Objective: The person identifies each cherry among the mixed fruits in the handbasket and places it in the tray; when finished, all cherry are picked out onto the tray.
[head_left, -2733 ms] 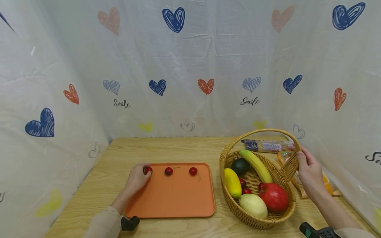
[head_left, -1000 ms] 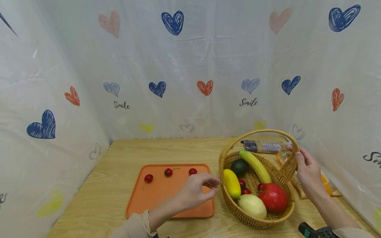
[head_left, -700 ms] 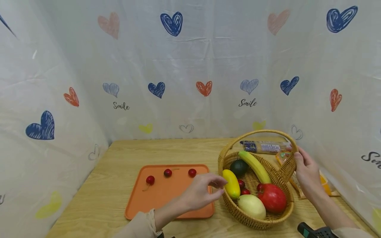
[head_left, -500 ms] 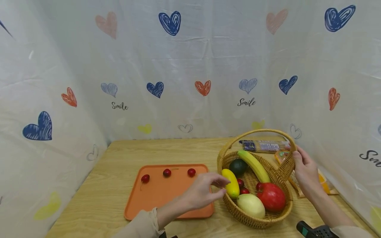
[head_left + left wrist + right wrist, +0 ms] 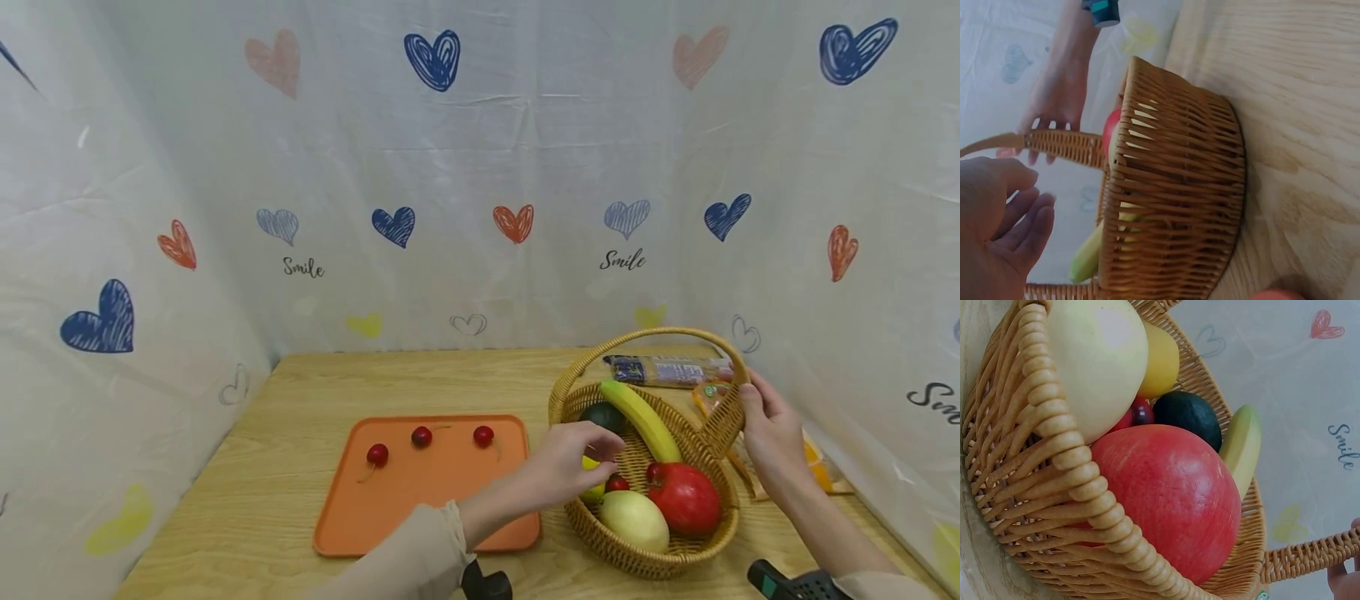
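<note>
My left hand (image 5: 573, 458) hovers over the left part of the wicker basket (image 5: 652, 567), fingers loosely bent, with a gap to the thumb and nothing visible between them. In the left wrist view, that hand (image 5: 1004, 219) is beside the basket's rim. Close by its fingertips lies a cherry (image 5: 617, 483); a yellow fruit (image 5: 592, 492) is partly hidden beneath the hand. My right hand (image 5: 776, 425) grips the basket's handle (image 5: 738, 408) on its right side. The basket also holds a banana (image 5: 645, 421), a dark green avocado (image 5: 603, 414), a red pomegranate (image 5: 686, 498) and a pale round fruit (image 5: 633, 521).
Left of the basket, an orange tray (image 5: 420, 517) carries three cherries spread apart, one of them a cherry (image 5: 377, 455) at the left. Behind and right of the basket lie a long clear packet (image 5: 667, 370) and an orange-marked package (image 5: 817, 462). A heart-printed curtain (image 5: 465, 167) surrounds the wooden table (image 5: 315, 383).
My left hand has let go of the leftmost cherry on the tray and moved right, across the tray, to over the basket. My right hand keeps its hold on the handle.
</note>
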Demonstrator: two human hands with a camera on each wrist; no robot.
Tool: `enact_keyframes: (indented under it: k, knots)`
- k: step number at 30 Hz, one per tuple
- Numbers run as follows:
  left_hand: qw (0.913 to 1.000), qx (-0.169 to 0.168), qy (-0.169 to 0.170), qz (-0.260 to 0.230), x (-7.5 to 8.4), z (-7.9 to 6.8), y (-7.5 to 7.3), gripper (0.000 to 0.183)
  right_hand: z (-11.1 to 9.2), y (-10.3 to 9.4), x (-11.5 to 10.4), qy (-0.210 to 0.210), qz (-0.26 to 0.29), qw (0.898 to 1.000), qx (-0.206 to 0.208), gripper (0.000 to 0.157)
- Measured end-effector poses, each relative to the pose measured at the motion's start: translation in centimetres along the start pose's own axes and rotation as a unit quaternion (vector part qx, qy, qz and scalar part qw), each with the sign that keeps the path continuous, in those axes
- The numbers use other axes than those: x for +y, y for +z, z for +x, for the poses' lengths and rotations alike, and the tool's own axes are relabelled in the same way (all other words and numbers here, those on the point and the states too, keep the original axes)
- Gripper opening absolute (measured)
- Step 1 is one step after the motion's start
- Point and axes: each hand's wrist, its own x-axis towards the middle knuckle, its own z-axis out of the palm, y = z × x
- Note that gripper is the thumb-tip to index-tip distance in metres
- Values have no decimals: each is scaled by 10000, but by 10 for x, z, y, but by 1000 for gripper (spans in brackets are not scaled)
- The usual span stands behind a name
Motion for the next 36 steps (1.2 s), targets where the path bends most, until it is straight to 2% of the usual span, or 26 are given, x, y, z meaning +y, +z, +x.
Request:
enact_keyframes:
  k: [4,10,17,22,28,32,36]
  knots:
    - [9995,-151,-71,258,0,17,10,22,0,0,1,-18,58,10000,7,38]
    - [9932,-674,-374,878,-4,31,25,27,-1,1,1,-28,-80,9999,-82,40]
    - [9807,-1147,-503,1500,-11,36,40,30,0,1,0,23,-307,9995,32,42]
    - [9709,-1236,-421,2008,-14,36,46,30,1,1,-1,-4,-234,9997,57,40]
    - [9590,-1345,-474,2448,-14,41,51,27,0,0,-1,-76,-6,10000,21,37]
    - [9438,-1571,-611,2842,-11,44,54,11,-1,1,-1,-88,5,10000,9,38]
    - [9194,-1890,-780,3360,-7,48,57,24,-2,0,0,-88,134,9999,-45,39]
